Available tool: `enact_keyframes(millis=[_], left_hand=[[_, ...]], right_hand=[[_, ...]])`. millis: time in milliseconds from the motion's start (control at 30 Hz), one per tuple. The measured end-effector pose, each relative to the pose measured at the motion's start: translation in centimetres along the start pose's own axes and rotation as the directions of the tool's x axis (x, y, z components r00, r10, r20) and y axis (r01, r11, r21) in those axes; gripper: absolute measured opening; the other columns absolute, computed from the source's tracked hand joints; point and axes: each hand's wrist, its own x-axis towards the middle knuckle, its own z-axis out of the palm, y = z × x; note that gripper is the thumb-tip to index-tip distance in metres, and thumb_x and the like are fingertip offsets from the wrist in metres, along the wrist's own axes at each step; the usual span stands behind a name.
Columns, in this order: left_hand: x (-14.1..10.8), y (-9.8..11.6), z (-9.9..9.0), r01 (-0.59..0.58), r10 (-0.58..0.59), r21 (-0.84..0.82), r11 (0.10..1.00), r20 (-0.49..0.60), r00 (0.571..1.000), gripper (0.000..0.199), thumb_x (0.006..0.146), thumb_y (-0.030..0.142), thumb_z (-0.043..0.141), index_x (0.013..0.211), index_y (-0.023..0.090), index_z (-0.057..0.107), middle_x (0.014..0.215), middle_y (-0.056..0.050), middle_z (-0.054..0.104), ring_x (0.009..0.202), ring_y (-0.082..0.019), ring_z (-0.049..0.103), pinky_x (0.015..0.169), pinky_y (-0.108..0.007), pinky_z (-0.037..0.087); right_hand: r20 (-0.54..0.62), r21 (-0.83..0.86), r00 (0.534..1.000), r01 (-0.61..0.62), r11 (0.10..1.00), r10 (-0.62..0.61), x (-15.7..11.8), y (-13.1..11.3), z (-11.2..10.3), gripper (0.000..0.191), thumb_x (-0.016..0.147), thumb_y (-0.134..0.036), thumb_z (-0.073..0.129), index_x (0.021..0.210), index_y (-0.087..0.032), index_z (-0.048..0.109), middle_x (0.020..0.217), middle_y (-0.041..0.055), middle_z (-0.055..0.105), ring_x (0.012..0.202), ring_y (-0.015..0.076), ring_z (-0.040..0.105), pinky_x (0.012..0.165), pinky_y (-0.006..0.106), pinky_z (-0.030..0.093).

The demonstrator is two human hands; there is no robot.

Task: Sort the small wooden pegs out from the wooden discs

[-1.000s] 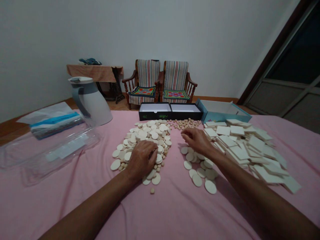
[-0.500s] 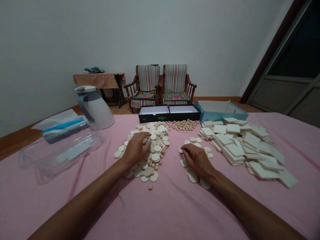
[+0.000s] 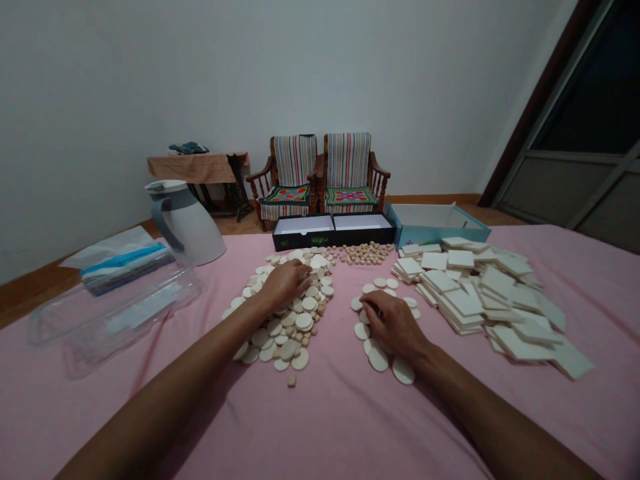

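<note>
Left hand has shifted up the disc pile, fingers curled, pinch unclear, while right hand lies spread on separate discs.

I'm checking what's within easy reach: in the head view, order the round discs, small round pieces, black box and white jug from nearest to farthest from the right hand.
1. Round discs: under the right hand, touching it.
2. Small round pieces: ahead of it on the pink cover.
3. Black box: just behind those.
4. White jug: far left.
</note>
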Motion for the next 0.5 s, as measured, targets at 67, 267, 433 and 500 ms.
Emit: enact_keyframes(millis=[67,267,433,500], left_hand=[[-0.3,0.1,0.0,-0.005,0.004,-0.016,1.000,-0.013,1.000,0.018,0.085,0.020,0.058,0.098,0.019,0.070,0.093,-0.009,0.069,0.087,-0.022,0.065,0.076,-0.030,0.048],[-0.9,0.0,-0.1,0.019,-0.026,-0.061,0.998,-0.125,0.992,0.014,0.083,0.015,0.055,0.083,0.018,0.068,0.082,-0.007,0.069,0.083,-0.022,0.062,0.076,-0.032,0.047],[-1.1,1.6,-0.6,0.086,-0.121,-0.134,0.987,-0.279,0.953,0.012,0.083,0.017,0.052,0.083,0.016,0.065,0.088,-0.009,0.068,0.087,-0.023,0.061,0.082,-0.036,0.047],[-0.8,3.2,-0.8,0.050,-0.094,-0.180,0.982,-0.246,0.965,0.010,0.081,0.018,0.055,0.076,0.017,0.064,0.075,-0.004,0.067,0.073,-0.018,0.061,0.073,-0.030,0.048]], right_hand=[[0.007,-0.006,1.000,0.004,1.000,-0.004,0.0,0.0,-0.1,0.017,0.089,-0.016,0.046,0.094,-0.018,0.063,0.086,0.0054,0.066,0.079,0.0183,0.060,0.072,0.030,0.045],[0.033,-0.005,0.999,0.009,1.000,-0.009,0.1,-0.2,-0.4,0.018,0.089,-0.015,0.046,0.092,-0.017,0.063,0.084,0.0053,0.066,0.077,0.0182,0.059,0.070,0.029,0.044],[-0.036,0.021,0.999,-0.021,1.000,0.022,0.3,-0.1,-1.0,0.017,0.088,-0.017,0.048,0.092,-0.017,0.064,0.084,0.0056,0.067,0.076,0.0186,0.060,0.069,0.029,0.044],[-0.058,0.033,0.998,-0.033,0.999,0.035,0.3,0.1,-1.2,0.016,0.087,-0.019,0.049,0.092,-0.018,0.065,0.085,0.0055,0.068,0.075,0.0188,0.061,0.068,0.029,0.044]])
